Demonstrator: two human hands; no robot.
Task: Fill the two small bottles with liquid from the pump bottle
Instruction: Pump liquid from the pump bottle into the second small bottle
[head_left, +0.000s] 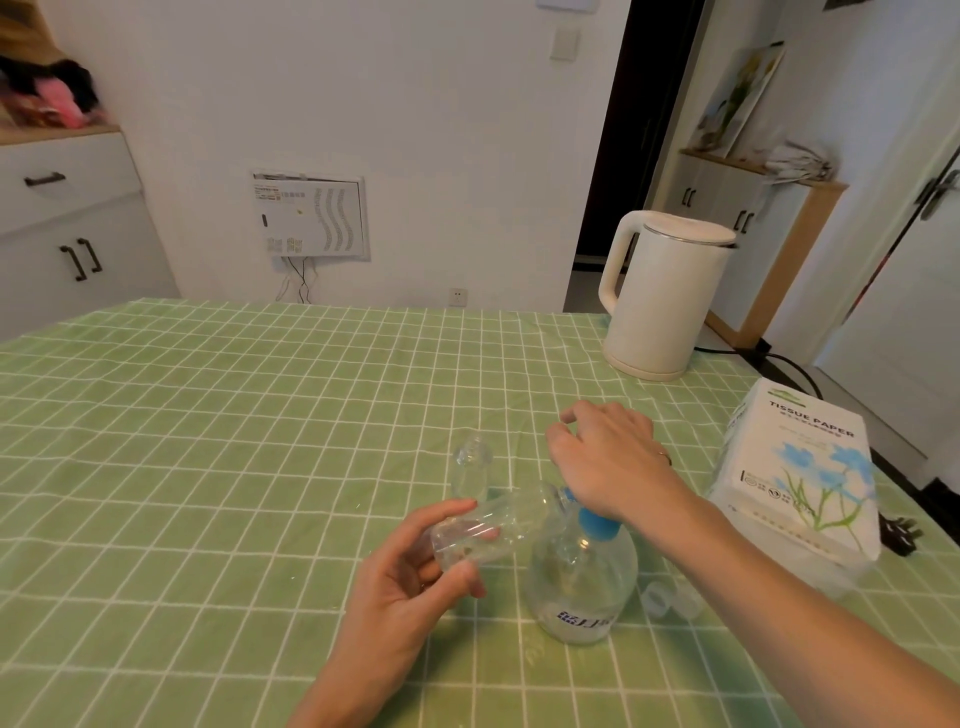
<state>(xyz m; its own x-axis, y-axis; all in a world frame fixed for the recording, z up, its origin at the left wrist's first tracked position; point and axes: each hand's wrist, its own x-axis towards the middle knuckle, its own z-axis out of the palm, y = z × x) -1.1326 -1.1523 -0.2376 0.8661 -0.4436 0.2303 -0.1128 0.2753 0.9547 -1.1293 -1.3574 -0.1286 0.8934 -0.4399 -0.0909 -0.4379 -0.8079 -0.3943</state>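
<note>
A clear pump bottle with a blue pump top stands on the green checked tablecloth, partly filled with clear liquid. My right hand rests palm-down on the pump head, fingers spread forward. My left hand holds a small clear bottle tilted on its side, its mouth at the blue nozzle. A second small clear bottle stands upright and uncapped just behind, untouched. Two small clear caps lie to the right of the pump bottle, under my forearm.
A cream electric kettle stands at the back right with its black cord trailing off the table. A pack of tissue paper lies at the right edge beside a black plug. Cabinets line the walls behind.
</note>
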